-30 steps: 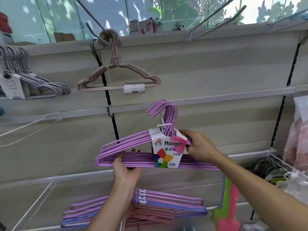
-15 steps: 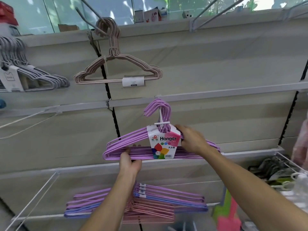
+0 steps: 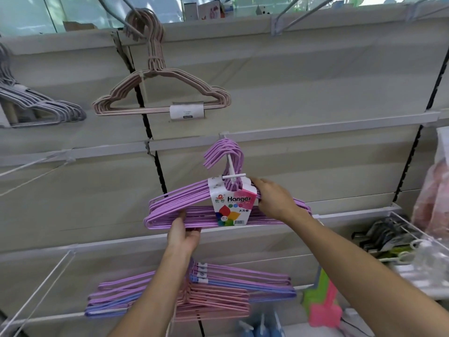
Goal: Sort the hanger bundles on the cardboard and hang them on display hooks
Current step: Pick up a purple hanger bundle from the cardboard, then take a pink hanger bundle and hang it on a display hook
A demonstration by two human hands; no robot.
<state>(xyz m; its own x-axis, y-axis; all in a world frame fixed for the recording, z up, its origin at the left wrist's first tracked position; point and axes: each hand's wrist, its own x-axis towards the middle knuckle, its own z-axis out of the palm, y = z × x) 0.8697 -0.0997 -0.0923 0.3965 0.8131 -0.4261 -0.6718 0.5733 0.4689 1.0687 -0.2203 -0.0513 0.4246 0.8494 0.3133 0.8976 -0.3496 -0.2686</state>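
Purple hanger bundle [image 3: 184,210] is up at the middle shelf rail, and we hold it with both hands in front of the beige back panel [image 3: 303,88]. Its curved hook tops [image 3: 224,152] sit around a white display hook [image 3: 232,171] that sticks out from the rail; we cannot tell if the weight rests on it. A printed "Hanger" label card [image 3: 232,205] wraps the neck of the bundle. Our left hand [image 3: 183,233] grips the bottom bars from below, thumb in front, fingers curled behind. Our right hand [image 3: 273,199] clasps the right shoulder of the bundle just beside the card, fingers wrapped over the wires.

Above, a beige-pink hanger bundle [image 3: 160,93] hangs from a higher display hook, with a white tag [image 3: 187,111] on its bottom bar. Grey hangers [image 3: 41,105] hang at the far left. Below our arms, a stack of purple, blue and pink hanger bundles [image 3: 218,293] hangs low. At right, a wire basket [image 3: 398,229] holds dark packaged goods, and a green and pink plastic item [image 3: 323,305] stands below it.
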